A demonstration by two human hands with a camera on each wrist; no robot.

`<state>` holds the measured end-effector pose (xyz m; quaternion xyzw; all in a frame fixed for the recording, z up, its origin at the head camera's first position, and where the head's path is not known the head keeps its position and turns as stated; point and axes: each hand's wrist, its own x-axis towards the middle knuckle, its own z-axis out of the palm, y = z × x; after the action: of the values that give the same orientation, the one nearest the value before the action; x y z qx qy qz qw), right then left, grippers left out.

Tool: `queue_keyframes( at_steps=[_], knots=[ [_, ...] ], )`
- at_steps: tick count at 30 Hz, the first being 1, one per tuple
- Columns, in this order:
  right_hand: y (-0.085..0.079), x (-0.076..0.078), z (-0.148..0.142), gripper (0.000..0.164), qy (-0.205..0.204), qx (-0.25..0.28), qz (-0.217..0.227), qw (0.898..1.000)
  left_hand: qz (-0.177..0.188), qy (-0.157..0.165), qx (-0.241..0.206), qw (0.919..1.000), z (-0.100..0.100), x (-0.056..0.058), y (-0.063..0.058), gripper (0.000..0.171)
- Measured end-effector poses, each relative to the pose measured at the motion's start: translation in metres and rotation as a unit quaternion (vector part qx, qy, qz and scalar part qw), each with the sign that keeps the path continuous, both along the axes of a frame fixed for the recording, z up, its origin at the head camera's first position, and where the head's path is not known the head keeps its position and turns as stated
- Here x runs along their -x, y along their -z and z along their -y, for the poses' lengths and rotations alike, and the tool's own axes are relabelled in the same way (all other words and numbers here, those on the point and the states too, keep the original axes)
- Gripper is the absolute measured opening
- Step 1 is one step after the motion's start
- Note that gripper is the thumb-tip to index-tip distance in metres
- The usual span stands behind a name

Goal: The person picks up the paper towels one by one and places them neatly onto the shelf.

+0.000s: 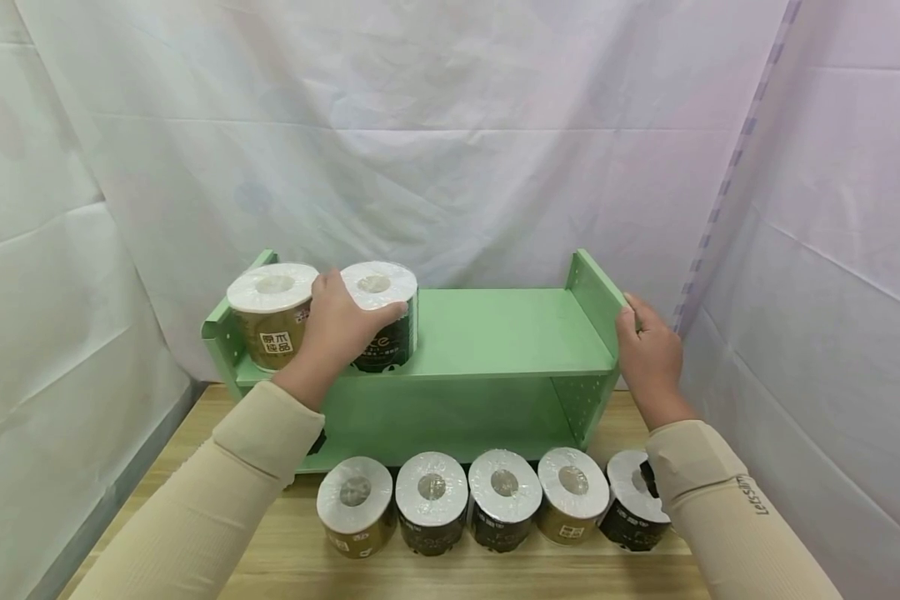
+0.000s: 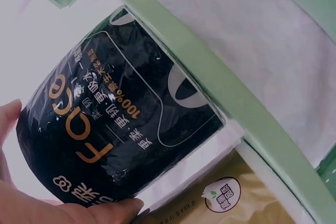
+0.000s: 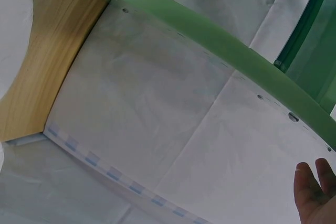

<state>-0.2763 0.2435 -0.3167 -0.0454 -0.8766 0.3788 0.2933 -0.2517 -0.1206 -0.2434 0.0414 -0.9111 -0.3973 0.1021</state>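
My left hand (image 1: 341, 321) grips a black-wrapped toilet paper roll (image 2: 105, 103), thumb on one side and fingers on the other. The roll (image 1: 378, 283) stands upright on the top shelf of a green two-tier rack (image 1: 495, 333), its base at the front edge. Just left of it is a gold-wrapped roll (image 1: 270, 333), partly behind my left hand. My right hand (image 1: 651, 354) holds the upper front edge of the rack's right side panel (image 1: 598, 312). In the right wrist view only some fingertips (image 3: 307, 182) show, below the green panel edge.
Several gold and black toilet paper rolls (image 1: 431, 492) stand in a row on the wooden table (image 1: 525, 575) before the rack. My right sleeve overlaps the rightmost roll (image 1: 633, 517). A dark thing peeks out behind my left sleeve on the lower shelf. White curtains (image 1: 450, 167) surround the table.
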Motion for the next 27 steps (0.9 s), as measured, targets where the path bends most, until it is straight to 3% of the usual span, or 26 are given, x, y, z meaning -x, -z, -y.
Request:
queue_keyframes(
  at_steps=[8,14,22,27],
  knots=[
    [0.000,0.000,0.000,0.051,0.001,0.004,-0.001,1.000,-0.014,0.004,0.002,0.9999,0.000,-0.001,0.001,0.109],
    [0.002,0.001,0.000,0.052,-0.001,0.006,0.001,1.000,-0.022,0.010,0.028,0.9993,0.002,-0.001,0.003,0.108],
    [0.000,0.000,0.001,0.052,-0.004,0.005,0.003,1.000,-0.104,0.032,0.074,0.9913,0.005,0.000,0.011,0.089],
    [0.001,0.001,0.001,0.052,-0.002,0.008,0.002,1.000,-0.121,0.042,0.099,0.9867,0.007,-0.002,0.011,0.089]
  ],
)
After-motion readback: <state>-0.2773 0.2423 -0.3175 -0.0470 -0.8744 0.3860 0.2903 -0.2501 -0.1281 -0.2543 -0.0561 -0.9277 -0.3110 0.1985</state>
